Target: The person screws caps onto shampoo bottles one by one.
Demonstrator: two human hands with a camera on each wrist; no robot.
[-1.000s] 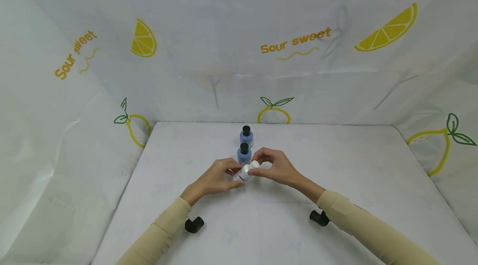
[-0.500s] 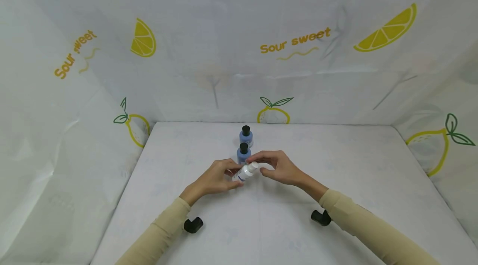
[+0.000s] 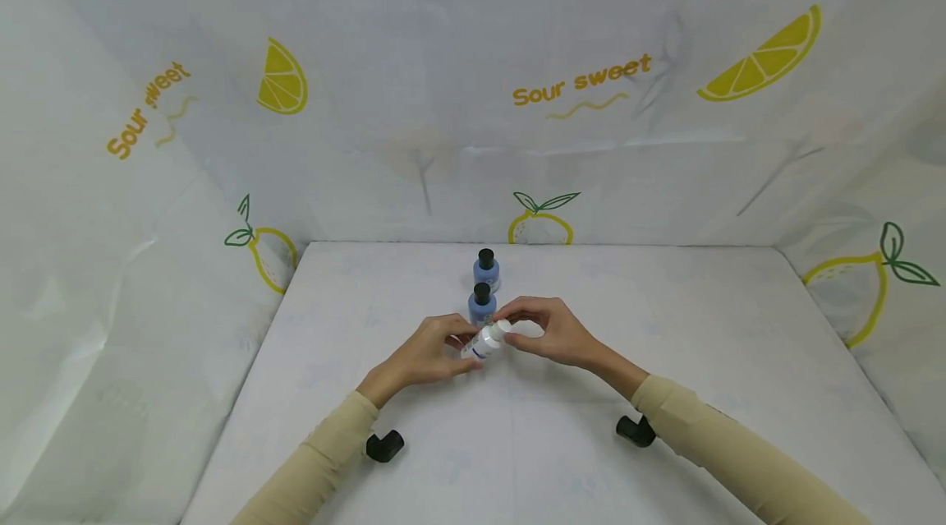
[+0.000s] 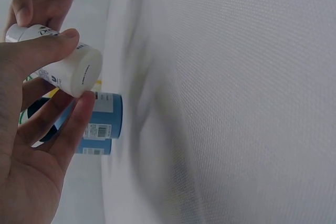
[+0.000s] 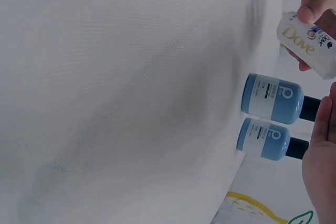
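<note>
My left hand (image 3: 427, 352) grips a small white Dove bottle (image 3: 479, 346), tilted with its cap up toward the right. In the left wrist view, the thumb lies along one side of the bottle (image 4: 79, 69) near its base and the fingers support the other. My right hand (image 3: 553, 333) is at the top end, thumb and fingertips pinching the white cap (image 3: 502, 329). Just behind the hands stands a blue bottle (image 3: 482, 308) with a black cap. A second blue bottle (image 5: 265, 139) of the same kind stands upright close behind it.
The white-covered table (image 3: 628, 287) reaches back to a hanging white sheet (image 3: 369, 98) printed with lemons. One black device (image 3: 385, 446) shows beside the left sleeve, and another black device (image 3: 634, 431) beside the right sleeve.
The right hand's thumb and fingers came off the white cap half a second ago and are now back on it. The left hand and the white bottle stay nearly in place.
</note>
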